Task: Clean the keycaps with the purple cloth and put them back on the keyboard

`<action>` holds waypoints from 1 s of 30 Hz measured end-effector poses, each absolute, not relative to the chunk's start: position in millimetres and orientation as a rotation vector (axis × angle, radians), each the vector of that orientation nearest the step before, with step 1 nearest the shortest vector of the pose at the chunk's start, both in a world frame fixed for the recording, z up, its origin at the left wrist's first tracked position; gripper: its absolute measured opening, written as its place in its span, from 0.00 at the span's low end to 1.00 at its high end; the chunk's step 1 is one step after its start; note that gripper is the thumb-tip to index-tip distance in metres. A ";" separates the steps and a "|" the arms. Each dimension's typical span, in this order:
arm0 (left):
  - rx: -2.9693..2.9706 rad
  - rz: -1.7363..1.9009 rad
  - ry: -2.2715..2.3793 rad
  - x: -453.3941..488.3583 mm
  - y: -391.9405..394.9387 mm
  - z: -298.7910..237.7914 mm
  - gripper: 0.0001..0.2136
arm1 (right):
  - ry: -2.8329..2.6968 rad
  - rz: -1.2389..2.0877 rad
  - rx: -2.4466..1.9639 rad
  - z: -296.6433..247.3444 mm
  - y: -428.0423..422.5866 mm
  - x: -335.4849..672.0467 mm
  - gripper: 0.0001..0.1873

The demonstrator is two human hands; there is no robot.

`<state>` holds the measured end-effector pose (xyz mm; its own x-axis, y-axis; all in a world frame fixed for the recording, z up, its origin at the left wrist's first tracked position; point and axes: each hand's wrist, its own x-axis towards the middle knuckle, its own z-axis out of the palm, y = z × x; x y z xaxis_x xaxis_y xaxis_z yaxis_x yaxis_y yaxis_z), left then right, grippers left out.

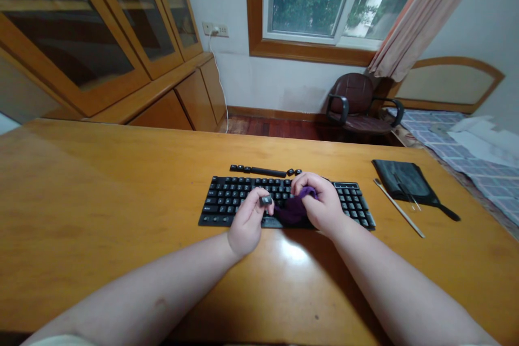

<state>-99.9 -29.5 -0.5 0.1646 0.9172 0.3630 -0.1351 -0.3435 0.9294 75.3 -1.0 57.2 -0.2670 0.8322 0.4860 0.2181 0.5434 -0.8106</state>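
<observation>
A black keyboard (227,194) lies on the wooden desk, its bottom row showing bare sockets at the left. Over its front middle, my left hand (248,221) pinches a black keycap (265,200) between thumb and fingers. My right hand (320,205) is closed on a purple cloth (294,210), which hangs over the keys beside the left hand. Just behind the keyboard is a row of loose keycaps (240,168), with the long space bar (268,172) among them. The keys beneath the cloth and hands are hidden.
On the right of the desk (121,184) rest a black pouch (405,181) and a thin pale brush (399,208). Beyond the far edge stand a chair (357,100), a bed (458,140) and a glass-door cabinet (162,81). A white cord (221,81) hangs from a wall socket.
</observation>
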 end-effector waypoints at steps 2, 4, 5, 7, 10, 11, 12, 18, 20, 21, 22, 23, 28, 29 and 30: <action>1.502 1.364 0.815 -100.0 -29.6 0.1 0.13 | -1.958 0.819 -0.851 64.3 -0.7 80.2 0.09; 1.546 1.354 0.848 -100.7 -30.3 1.4 0.14 | -2.144 0.886 -0.850 72.7 -1.3 84.8 0.10; 1.569 1.346 0.872 -101.2 -30.6 2.1 0.14 | -2.211 0.911 -0.861 76.5 -1.8 86.5 0.10; 1.610 1.328 0.922 -102.2 -31.0 3.4 0.14 | -2.265 0.926 -0.873 81.9 -3.4 88.0 0.12; 1.651 1.310 0.955 -103.3 -30.7 5.1 0.14 | -2.227 0.859 -0.927 83.3 -7.1 84.7 0.14; 1.659 1.300 0.958 -103.5 -30.5 5.7 0.13 | -2.218 0.825 -0.968 82.5 -8.7 82.4 0.12; 1.668 1.287 0.963 -103.6 -30.3 6.2 0.13 | -2.209 0.786 -1.012 81.5 -10.3 79.8 0.11; 1.758 1.243 0.946 -103.9 -30.6 6.0 0.13 | -2.132 0.695 -1.044 79.8 -15.9 69.9 0.06; 1.789 1.244 0.917 -103.9 -31.0 5.4 0.13 | -2.125 0.691 -1.042 81.1 -16.2 70.2 0.07; 1.801 1.253 0.910 -103.9 -31.3 5.2 0.13 | -2.132 0.694 -1.040 81.3 -16.3 70.3 0.07; 1.811 1.265 0.910 -103.9 -31.5 5.2 0.13 | -2.143 0.701 -1.038 80.8 -16.4 70.3 0.08; 1.818 1.276 0.916 -104.0 -31.7 5.1 0.13 | -2.153 0.706 -1.036 79.6 -16.5 69.8 0.08; 1.821 1.268 0.897 -104.6 -32.9 4.4 0.12 | -2.233 0.559 -0.974 72.1 -16.6 68.0 0.09; 1.807 1.258 0.885 -104.8 -33.0 4.4 0.12 | -2.244 0.508 -0.953 74.7 -16.9 70.3 0.09; 1.790 1.250 0.883 -104.8 -33.0 4.6 0.11 | -2.244 0.456 -0.951 79.8 -17.6 74.3 0.09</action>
